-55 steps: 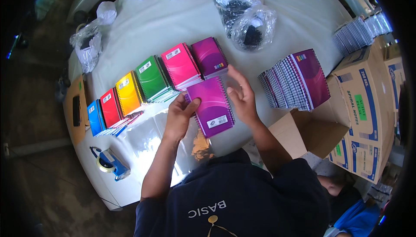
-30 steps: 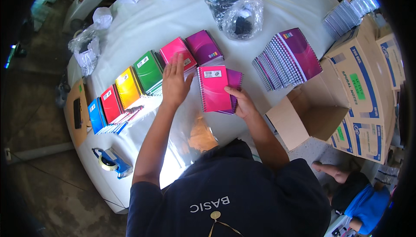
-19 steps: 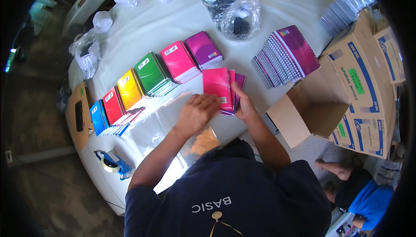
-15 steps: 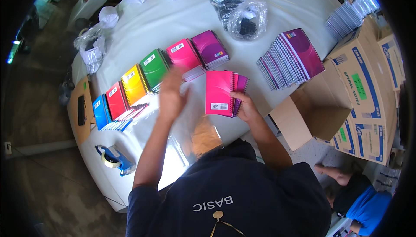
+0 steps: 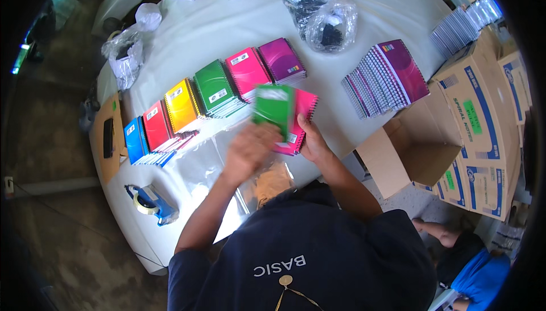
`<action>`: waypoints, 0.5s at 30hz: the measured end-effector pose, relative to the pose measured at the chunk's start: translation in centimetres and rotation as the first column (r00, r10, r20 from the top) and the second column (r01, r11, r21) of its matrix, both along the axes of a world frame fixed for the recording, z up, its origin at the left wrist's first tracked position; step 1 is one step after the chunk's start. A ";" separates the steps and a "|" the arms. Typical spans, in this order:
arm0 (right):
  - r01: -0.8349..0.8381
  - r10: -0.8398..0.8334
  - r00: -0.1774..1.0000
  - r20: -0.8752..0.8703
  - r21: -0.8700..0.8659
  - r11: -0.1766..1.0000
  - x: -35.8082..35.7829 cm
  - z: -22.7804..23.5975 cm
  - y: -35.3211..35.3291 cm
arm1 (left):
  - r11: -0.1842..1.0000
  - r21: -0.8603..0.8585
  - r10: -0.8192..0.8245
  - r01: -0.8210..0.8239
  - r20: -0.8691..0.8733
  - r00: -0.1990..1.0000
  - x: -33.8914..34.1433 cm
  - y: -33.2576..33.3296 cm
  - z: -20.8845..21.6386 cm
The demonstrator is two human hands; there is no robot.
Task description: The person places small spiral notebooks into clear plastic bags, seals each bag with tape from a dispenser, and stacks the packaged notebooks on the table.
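i see my left hand (image 5: 250, 150), blurred, gripping a green notebook (image 5: 273, 106) just above it; my right hand (image 5: 313, 143) holds the pink notebooks (image 5: 301, 119) underneath.

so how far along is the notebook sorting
Done so far: a pink notebook sits in the right hand. In hand: the left hand, blurred, is laying a green notebook on top of it. Left: the row on the table still offers stacks in blue, red, yellow and purple, so the gathered set looks only partly built.
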State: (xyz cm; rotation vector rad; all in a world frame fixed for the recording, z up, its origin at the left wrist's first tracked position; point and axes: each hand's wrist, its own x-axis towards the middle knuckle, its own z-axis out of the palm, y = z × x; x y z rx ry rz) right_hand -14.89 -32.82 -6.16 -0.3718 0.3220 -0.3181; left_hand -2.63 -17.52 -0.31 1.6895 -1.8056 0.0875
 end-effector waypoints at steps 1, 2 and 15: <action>-0.041 0.041 0.999 0.005 -0.078 0.996 -0.2 -0.4 -0.1 | 0.986 0.160 -0.073 0.035 0.234 0.969 -1.4 0.0 -0.2; -0.046 0.043 0.999 -0.020 -0.166 0.985 -0.3 -0.7 -0.2 | 0.995 0.102 0.007 -0.020 0.123 0.992 -1.8 -0.1 -0.3; -0.135 0.106 0.984 -0.145 -0.207 0.969 -0.6 -1.4 -0.8 | 0.796 0.106 0.552 -0.596 0.276 0.787 8.8 0.0 -2.2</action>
